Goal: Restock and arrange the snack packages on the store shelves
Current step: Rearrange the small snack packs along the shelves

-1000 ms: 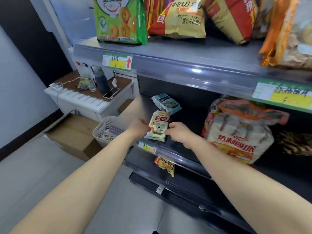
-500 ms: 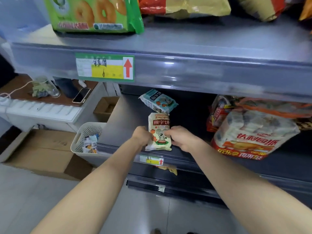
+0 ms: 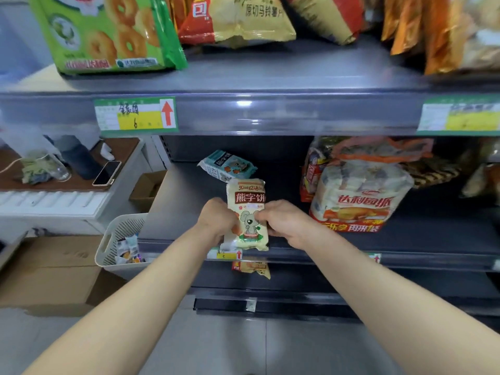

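Head view: both hands are clamped on one cream snack packet [image 3: 247,201] printed with a grey mouse. The left hand [image 3: 216,220] grips its left edge and the right hand [image 3: 286,223] pinches its right edge, fingers curled onto the wrapper. The packet stands upright at the front lip of the middle shelf [image 3: 184,201], its bottom edge hanging just over the small price tag [image 3: 226,255] there.

Just behind it a teal packet [image 3: 227,166] of the same kind lies tilted on the shelf floor; I cannot tell whether the two touch. To the right, well apart from the hands, stands a large bag of pies [image 3: 357,196] with red lettering.

On the upper shelf [image 3: 270,77] a green bag of ring biscuits [image 3: 108,36] stands at the left, beside a yellow-and-red crisp bag [image 3: 243,20]. A green-and-yellow label [image 3: 135,115] with a red arrow sits on that shelf's front edge.

Below the hands, an orange packet [image 3: 251,267] shows on the lower shelf. At the left, a white slotted basket [image 3: 119,234] holds a few small wrappers, next to a cardboard box [image 3: 48,269] on the floor. A phone [image 3: 107,173] lies on the table [image 3: 78,182] behind.
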Demonstrator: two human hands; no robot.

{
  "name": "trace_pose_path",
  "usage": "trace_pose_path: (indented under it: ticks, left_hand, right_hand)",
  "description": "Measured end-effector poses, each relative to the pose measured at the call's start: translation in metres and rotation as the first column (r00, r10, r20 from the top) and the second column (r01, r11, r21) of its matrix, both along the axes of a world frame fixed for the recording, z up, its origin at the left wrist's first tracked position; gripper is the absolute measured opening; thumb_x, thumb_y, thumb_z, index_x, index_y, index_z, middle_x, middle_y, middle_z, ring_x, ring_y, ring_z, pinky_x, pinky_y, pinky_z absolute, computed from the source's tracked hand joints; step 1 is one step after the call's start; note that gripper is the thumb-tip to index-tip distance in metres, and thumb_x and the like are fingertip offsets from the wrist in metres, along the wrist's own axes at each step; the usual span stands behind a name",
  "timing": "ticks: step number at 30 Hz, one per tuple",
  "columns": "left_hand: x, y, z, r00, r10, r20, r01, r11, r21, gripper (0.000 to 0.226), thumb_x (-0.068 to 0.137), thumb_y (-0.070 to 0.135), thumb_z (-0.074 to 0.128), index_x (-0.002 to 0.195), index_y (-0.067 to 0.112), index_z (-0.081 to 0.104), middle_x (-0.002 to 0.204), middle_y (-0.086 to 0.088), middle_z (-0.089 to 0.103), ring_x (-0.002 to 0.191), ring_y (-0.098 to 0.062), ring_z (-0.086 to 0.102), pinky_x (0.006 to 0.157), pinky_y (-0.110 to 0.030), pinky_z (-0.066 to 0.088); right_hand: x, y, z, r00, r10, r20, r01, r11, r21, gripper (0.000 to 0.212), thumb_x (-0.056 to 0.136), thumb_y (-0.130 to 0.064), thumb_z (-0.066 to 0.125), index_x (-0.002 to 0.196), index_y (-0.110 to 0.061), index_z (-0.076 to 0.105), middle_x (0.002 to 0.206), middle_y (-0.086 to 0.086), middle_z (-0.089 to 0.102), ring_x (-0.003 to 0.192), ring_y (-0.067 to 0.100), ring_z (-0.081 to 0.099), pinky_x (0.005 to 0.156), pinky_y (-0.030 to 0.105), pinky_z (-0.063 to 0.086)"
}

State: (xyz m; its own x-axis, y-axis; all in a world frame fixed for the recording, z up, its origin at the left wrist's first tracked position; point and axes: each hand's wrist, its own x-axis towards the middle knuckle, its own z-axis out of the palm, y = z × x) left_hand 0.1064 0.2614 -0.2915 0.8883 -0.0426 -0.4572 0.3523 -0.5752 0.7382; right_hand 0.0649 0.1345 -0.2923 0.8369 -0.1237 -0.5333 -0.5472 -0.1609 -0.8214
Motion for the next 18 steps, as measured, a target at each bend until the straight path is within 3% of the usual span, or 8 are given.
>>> trace_pose_path:
  ticks: [3,5,7,8,10,13,15,18]
  left_hand:
    - [-0.04,-0.022,0.023,0.997,-0.081,0.013,0.081,0.996,0.034,0.023,0.086,-0.006,0.05,0.069,0.008,0.044,0.063,-0.011,0.058,0.04,-0.012,0.055,0.039,-0.017,0.043]
    - [-0.068,-0.041,0.036,0.992,-0.123,0.011,0.122,0.991,0.048,0.022,0.086,-0.003,0.053,0.07,0.01,0.044,0.071,-0.012,0.062,0.056,-0.021,0.061,0.054,-0.032,0.056]
    - [-0.098,-0.063,0.049,0.988,-0.146,0.05,0.145,0.989,0.026,0.022,0.085,-0.002,0.055,0.071,0.011,0.043,0.071,-0.008,0.061,0.059,-0.02,0.06,0.052,-0.028,0.055]
    - [-0.113,-0.075,0.056,0.983,-0.162,0.085,0.162,0.987,0.01,0.023,0.084,-0.002,0.055,0.071,0.013,0.043,0.069,-0.005,0.058,0.057,-0.015,0.056,0.044,-0.021,0.049]
    - [-0.139,-0.102,0.069,0.97,-0.202,0.132,0.208,0.978,-0.03,0.024,0.084,-0.002,0.054,0.072,0.014,0.041,0.072,-0.003,0.057,0.059,-0.011,0.054,0.039,-0.019,0.042]
    - [-0.177,-0.141,0.089,0.944,-0.278,0.178,0.294,0.953,-0.073,0.026,0.085,0.0,0.057,0.075,0.019,0.044,0.083,-0.002,0.062,0.071,-0.014,0.062,0.056,-0.025,0.051]
    - [-0.199,-0.168,0.103,0.919,-0.342,0.195,0.366,0.925,-0.104,0.026,0.085,0.0,0.059,0.077,0.021,0.047,0.09,-0.003,0.065,0.082,-0.018,0.066,0.067,-0.031,0.056]
    - [-0.234,-0.206,0.128,0.865,-0.411,0.287,0.458,0.881,-0.118,0.029,0.084,0.003,0.063,0.075,0.022,0.044,0.081,0.005,0.062,0.083,-0.016,0.065,0.071,-0.032,0.057]
  right_hand:
    - [-0.039,-0.023,0.017,0.999,0.036,0.017,-0.036,0.999,-0.029,0.016,0.089,-0.006,0.057,0.102,-0.001,0.064,0.105,0.014,0.069,0.081,0.016,0.063,0.081,0.029,0.052]
    - [-0.067,-0.044,0.028,0.999,0.045,0.02,-0.043,0.995,-0.092,0.014,0.089,-0.009,0.058,0.1,-0.001,0.064,0.101,0.013,0.068,0.08,0.017,0.062,0.084,0.032,0.053]
    - [-0.097,-0.068,0.042,0.999,0.039,0.029,-0.033,0.983,-0.182,0.023,0.088,-0.012,0.058,0.105,0.002,0.063,0.104,0.015,0.069,0.093,0.025,0.066,0.092,0.039,0.053]
    - [-0.112,-0.08,0.05,0.998,0.039,0.045,-0.028,0.974,-0.227,0.024,0.087,-0.013,0.058,0.105,0.002,0.063,0.103,0.015,0.069,0.094,0.027,0.066,0.088,0.04,0.055]
    - [-0.144,-0.104,0.067,0.994,0.058,0.092,-0.025,0.945,-0.327,0.012,0.086,-0.015,0.058,0.087,-0.005,0.063,0.081,0.006,0.066,0.072,0.019,0.061,0.061,0.025,0.052]
    - [-0.191,-0.142,0.092,0.983,0.04,0.181,0.043,0.901,-0.432,0.027,0.085,-0.015,0.056,0.061,-0.017,0.043,0.057,-0.006,0.045,0.049,0.009,0.041,0.033,0.013,0.028]
    - [-0.221,-0.168,0.109,0.974,0.034,0.224,0.081,0.869,-0.488,0.033,0.085,-0.016,0.057,0.057,-0.018,0.04,0.052,-0.008,0.041,0.043,0.006,0.037,0.03,0.011,0.024]
    - [-0.262,-0.205,0.136,0.962,0.021,0.271,0.146,0.802,-0.579,0.037,0.085,-0.02,0.059,0.055,-0.017,0.038,0.045,-0.008,0.038,0.04,0.007,0.034,0.032,0.014,0.024]
